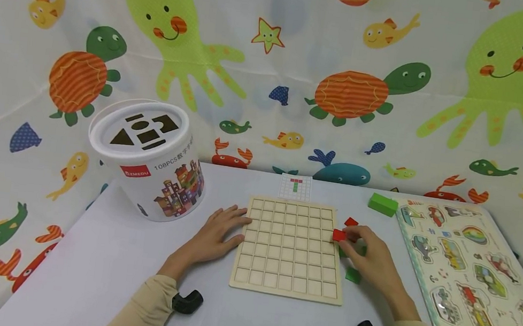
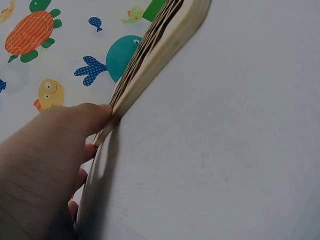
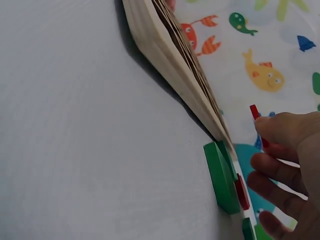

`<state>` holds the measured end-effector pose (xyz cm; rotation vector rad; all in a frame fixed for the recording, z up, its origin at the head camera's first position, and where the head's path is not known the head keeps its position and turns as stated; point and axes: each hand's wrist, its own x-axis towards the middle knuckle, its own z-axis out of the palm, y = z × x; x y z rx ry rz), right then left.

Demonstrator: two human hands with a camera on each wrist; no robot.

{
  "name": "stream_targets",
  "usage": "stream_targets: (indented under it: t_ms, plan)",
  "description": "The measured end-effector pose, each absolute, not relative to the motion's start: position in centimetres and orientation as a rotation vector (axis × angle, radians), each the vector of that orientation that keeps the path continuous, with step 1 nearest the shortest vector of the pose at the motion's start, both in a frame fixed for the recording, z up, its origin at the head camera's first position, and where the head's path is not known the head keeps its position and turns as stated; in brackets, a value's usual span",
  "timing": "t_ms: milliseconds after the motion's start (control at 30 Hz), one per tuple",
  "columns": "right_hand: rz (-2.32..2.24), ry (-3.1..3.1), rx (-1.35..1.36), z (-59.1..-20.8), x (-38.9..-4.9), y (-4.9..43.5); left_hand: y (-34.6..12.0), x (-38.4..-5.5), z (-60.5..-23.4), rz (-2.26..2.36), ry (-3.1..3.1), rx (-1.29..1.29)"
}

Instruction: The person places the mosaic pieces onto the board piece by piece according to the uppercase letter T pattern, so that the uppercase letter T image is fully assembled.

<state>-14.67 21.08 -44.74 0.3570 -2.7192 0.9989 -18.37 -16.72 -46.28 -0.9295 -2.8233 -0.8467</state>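
Observation:
A square wooden board [image 1: 288,248] with a grid of shallow cells lies flat on the white table. My left hand [image 1: 216,238] rests beside its left edge, thumb and fingertips touching the rim [image 2: 150,65], fingers loosely extended. Near the right edge, my right hand [image 1: 372,257] pinches a thin red square tile [image 1: 339,235] between thumb and fingers. The right wrist view shows that red tile [image 3: 254,112] edge-on, raised off the table. Around this hand lie another red tile [image 1: 351,222] and green tiles [image 1: 353,274], some partly hidden by it.
A small card [image 1: 295,188] with a red and green T pattern lies behind the board. On the left stands a white lidded bucket [image 1: 146,158]. A green block [image 1: 383,204] and a picture puzzle board [image 1: 467,267] are on the right. A patterned cloth hangs behind.

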Motion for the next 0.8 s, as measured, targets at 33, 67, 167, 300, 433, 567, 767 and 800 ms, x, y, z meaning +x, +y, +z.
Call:
stream_targets:
  t_ms: [33, 67, 167, 300, 433, 567, 767, 800]
  plan:
    - [1.008, -2.722, 0.356, -44.7, -14.7, 21.0, -16.7, -18.4, -46.3, -0.848, -2.825, -0.928]
    - [1.012, -2.728, 0.351, -44.7, -14.7, 20.8, -16.7, -18.3, -46.3, -0.848, -2.823, -0.927]
    - [1.022, -2.743, 0.343, -44.6, -14.8, 20.4, -16.8, -18.3, -46.3, -0.842, -2.818, -0.929]
    - [1.042, -2.735, 0.348, -44.5, -15.0, 19.9, -16.8, -18.3, -46.3, -0.840, -2.809, -0.937]
    - [1.103, -2.724, 0.354, -44.4, -15.2, 19.3, -16.8, -18.3, -46.4, -0.848, -2.815, -0.935]
    - [1.125, -2.724, 0.355, -44.2, -15.5, 18.6, -16.8, -18.3, -46.4, -0.847, -2.817, -0.933]
    - [1.092, -2.700, 0.381, -43.8, -15.8, 17.8, -16.8, -18.3, -46.4, -0.837, -2.806, -0.942]
    - [1.102, -2.695, 0.387, -43.8, -15.8, 17.6, -16.8, -18.3, -46.4, -0.829, -2.801, -0.947]
